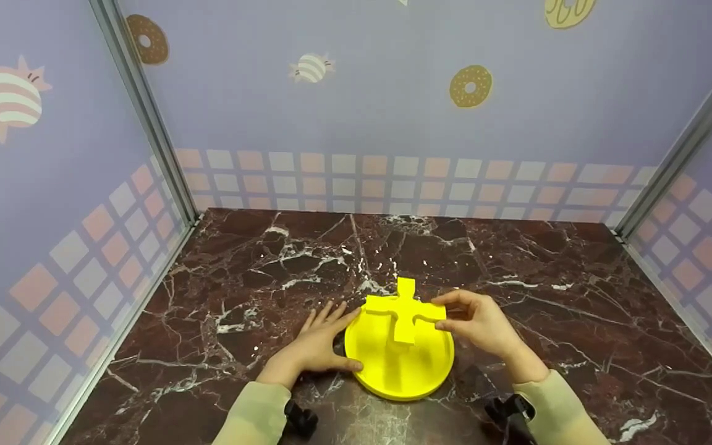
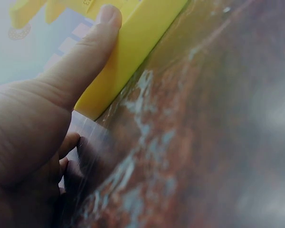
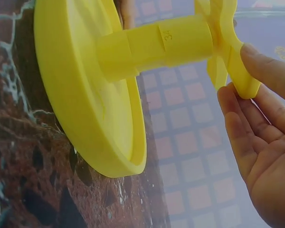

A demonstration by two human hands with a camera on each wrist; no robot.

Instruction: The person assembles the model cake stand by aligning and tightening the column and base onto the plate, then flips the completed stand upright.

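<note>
A yellow round tray [image 1: 381, 371] with a raised rim lies on the marbled tabletop. From its middle rises a yellow post [image 3: 152, 42] with a small embossed mark, topped by a four-armed cross piece [image 1: 405, 312]. With thumb and fingers my right hand [image 1: 483, 322] pinches the cross's right arm, also visible in the right wrist view. My left hand [image 1: 316, 346] rests against the tray's left side, fingers extended and spread. Its straight thumb [image 2: 92, 50] touches the rim in the left wrist view. The far fingertips are partly hidden there.
The dark red marbled tabletop [image 1: 257, 272] has white specks scattered behind the tray. Lilac patterned walls [image 1: 381, 111] enclose the left, back and right sides, with metal corner posts [image 1: 139, 105]. Dark wrist devices [image 1: 300, 420] sit at both sleeves.
</note>
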